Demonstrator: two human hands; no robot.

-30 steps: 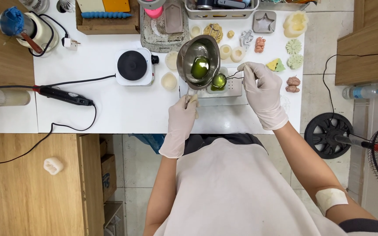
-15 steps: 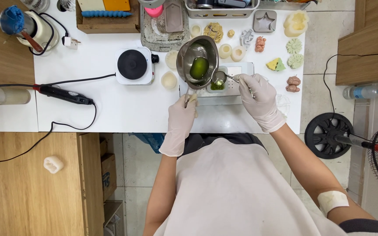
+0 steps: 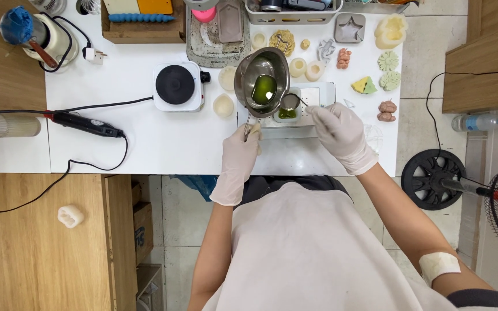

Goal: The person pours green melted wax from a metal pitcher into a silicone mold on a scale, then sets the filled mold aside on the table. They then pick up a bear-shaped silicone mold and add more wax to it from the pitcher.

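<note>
The left hand point(image 3: 242, 151), gloved, is closed around the handle of a metal melting pot point(image 3: 262, 74), which sits just beyond its fingers, tilted, with green liquid pooled inside. The right hand point(image 3: 338, 130) pinches a small spoon point(image 3: 295, 100) whose bowl reaches out past its fingertips, over a small mould point(image 3: 287, 113) holding green liquid. That mould lies between both hands, just under the pot's lip, on a white scale point(image 3: 318, 95). A hot plate point(image 3: 176, 86) stands off beyond the left hand's outer side.
</note>
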